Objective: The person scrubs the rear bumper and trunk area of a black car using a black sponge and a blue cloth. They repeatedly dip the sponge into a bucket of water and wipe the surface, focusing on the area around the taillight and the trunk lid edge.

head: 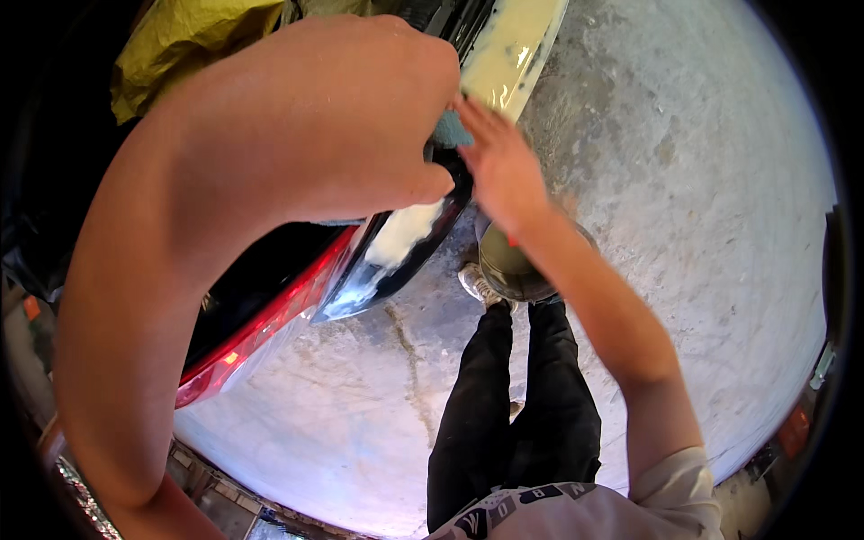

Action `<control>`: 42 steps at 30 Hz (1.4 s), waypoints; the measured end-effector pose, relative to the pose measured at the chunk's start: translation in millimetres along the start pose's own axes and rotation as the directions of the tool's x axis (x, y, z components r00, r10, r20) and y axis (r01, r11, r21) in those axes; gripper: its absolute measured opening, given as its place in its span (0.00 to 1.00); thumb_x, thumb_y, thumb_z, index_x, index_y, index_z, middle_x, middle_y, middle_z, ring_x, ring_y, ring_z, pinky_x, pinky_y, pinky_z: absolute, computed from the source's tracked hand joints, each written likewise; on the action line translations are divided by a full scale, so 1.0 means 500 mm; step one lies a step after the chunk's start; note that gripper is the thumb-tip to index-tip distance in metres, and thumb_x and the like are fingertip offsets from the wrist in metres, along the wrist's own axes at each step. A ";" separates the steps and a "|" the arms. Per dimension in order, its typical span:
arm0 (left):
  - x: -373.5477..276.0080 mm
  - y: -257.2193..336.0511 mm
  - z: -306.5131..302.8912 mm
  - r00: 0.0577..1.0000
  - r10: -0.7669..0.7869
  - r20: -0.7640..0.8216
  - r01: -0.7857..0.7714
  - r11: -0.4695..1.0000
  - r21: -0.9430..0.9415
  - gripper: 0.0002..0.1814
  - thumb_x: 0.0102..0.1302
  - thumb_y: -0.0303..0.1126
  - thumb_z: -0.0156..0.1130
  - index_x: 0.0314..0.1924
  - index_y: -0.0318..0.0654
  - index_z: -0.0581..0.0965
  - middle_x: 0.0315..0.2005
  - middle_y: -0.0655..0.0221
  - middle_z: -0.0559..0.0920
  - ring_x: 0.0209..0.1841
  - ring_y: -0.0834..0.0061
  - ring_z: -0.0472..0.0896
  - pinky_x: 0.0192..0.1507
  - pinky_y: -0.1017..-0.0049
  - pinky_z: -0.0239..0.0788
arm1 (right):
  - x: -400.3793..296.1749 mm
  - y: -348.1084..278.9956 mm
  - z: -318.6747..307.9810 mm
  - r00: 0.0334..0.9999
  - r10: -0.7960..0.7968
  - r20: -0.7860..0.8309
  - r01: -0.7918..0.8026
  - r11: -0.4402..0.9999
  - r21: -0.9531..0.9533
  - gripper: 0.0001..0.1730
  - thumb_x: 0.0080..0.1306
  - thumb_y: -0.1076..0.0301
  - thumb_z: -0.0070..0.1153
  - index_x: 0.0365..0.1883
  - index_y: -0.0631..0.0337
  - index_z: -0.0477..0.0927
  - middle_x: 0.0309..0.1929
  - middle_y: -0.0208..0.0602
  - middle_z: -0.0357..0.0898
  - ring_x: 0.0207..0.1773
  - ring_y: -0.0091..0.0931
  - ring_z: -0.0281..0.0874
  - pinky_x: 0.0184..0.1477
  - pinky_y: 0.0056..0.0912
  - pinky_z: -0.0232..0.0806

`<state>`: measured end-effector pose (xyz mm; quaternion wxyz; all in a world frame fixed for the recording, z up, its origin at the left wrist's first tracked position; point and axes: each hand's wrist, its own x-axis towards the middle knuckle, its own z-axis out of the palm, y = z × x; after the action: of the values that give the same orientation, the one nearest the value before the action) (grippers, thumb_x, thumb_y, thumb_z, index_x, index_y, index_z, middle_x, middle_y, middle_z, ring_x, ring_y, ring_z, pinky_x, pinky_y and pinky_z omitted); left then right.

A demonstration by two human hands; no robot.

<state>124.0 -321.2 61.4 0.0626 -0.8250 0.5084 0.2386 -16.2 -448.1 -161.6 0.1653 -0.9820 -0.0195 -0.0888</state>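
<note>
My left hand (405, 115) reaches in from the left with its arm bent wide, over the edge of a black car body panel. A piece of teal cloth or pad (451, 131) shows between its thumb and fingers, most of it covered by the hand. Slightly blurred, my right hand (503, 165) meets the cloth with its fingertips from the right. Cream body filler (405, 233) coats part of the black panel (398, 273) below the hands. A longer pale yellow filler strip (516, 50) runs along the panel's edge above them.
The car's red tail light (270, 331) lies left of the panel, beside a dark opening. A greenish bucket (516, 266) stands near my feet on the stained concrete floor (688, 169). Yellow plastic sheeting (192, 47) is at upper left.
</note>
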 end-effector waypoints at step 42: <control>-0.018 -0.008 0.018 0.997 -0.058 0.043 0.058 0.998 0.003 0.15 0.61 0.31 0.66 0.47 0.37 0.86 0.42 0.58 0.85 0.52 0.52 0.80 0.58 0.59 0.71 | 0.031 -0.024 0.046 0.991 -0.086 -0.106 0.089 0.996 0.025 0.29 0.67 0.73 0.51 0.68 0.63 0.75 0.74 0.37 0.72 0.79 0.35 0.64 0.80 0.41 0.54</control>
<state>121.0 -308.8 57.0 0.0812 -0.8340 0.4832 0.2538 2.1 -428.9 -176.5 0.1764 -0.9717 -0.0553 -0.1469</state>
